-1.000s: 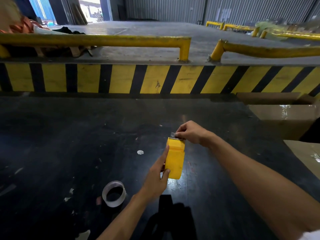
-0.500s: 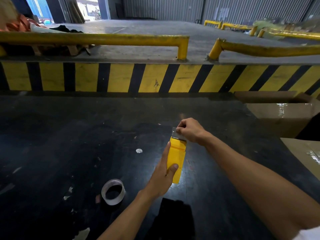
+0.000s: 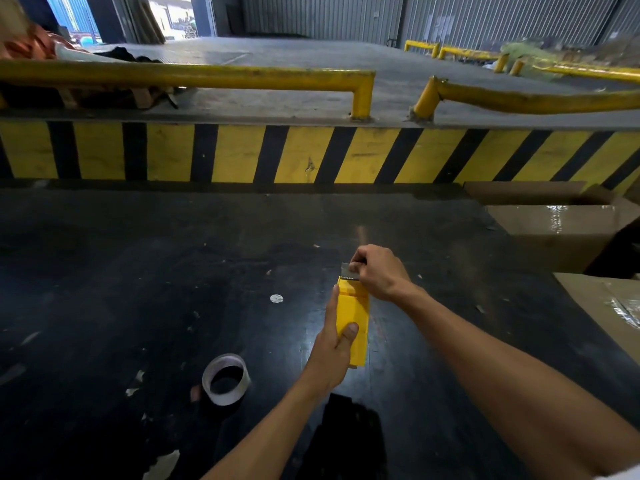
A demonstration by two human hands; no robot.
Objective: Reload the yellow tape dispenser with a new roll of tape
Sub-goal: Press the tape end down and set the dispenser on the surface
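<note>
The person's left hand (image 3: 332,351) grips the yellow plastic tape dispenser (image 3: 354,317) from its left side, the thumb pressed flat on the yellow top face and the other fingers wrapped underneath, out of sight. The dispenser is held lengthwise, pointing away from the person, over the middle of the black, scuffed work surface (image 3: 138,271); whether its lower end touches the surface cannot be told.

The right hand (image 3: 379,271) reaches in from the right to the dispenser's far end. Its fingers are curled together and pinched on a short tab of clear tape (image 3: 348,270) that sticks out just past the serrated metal cutting edge (image 3: 348,278) of the dispenser. The tab stands up from the blade and the fingertips cover its upper right part.

A used roll of clear tape with a pale cardboard core (image 3: 227,379) lies flat on the surface nearer the person, to the left of the left forearm and apart from the dispenser. Small white scraps and a round pale spot (image 3: 276,298) dot the surface around it.

Brown cardboard boxes (image 3: 561,230) sealed with glossy tape sit at the right edge of the surface. Along the far edge runs a yellow and black striped kerb (image 3: 242,154), topped by yellow steel guard rails (image 3: 207,76).
</note>
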